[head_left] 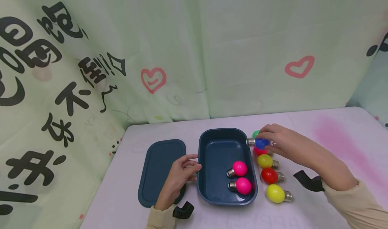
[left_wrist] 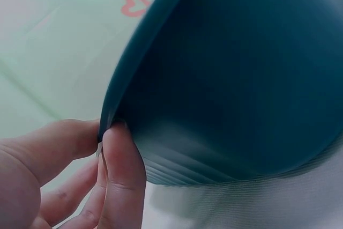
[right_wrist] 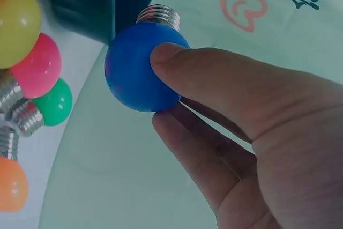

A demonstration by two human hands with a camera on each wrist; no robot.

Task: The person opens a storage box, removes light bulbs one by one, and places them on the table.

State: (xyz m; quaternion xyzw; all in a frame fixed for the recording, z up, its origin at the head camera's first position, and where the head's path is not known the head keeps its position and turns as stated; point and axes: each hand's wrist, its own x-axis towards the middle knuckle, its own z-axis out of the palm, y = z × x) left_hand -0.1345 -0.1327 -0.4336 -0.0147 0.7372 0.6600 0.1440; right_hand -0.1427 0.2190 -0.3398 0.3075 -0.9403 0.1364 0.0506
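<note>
A blue light bulb (right_wrist: 142, 68) is pinched between the thumb and fingers of my right hand (head_left: 280, 139), its silvery screw base pointing left. In the head view it is at the right rim of the dark blue box (head_left: 212, 165). My left hand (head_left: 183, 171) pinches the box's left rim, the thumb and a fingertip on either side of the wall in the left wrist view. Inside the box lie two pink bulbs, an upper pink bulb (head_left: 241, 168) and a lower pink bulb (head_left: 244, 186), with their bases to the left.
A dark blue lid (head_left: 163, 168) lies left of the box, partly behind my left forearm. Along the box's right side are a green bulb (right_wrist: 56, 103), a red bulb (head_left: 269, 175), a yellow bulb (head_left: 275, 193) and several others, among them an orange bulb (right_wrist: 12, 186). A printed curtain (head_left: 242, 54) hangs behind the table.
</note>
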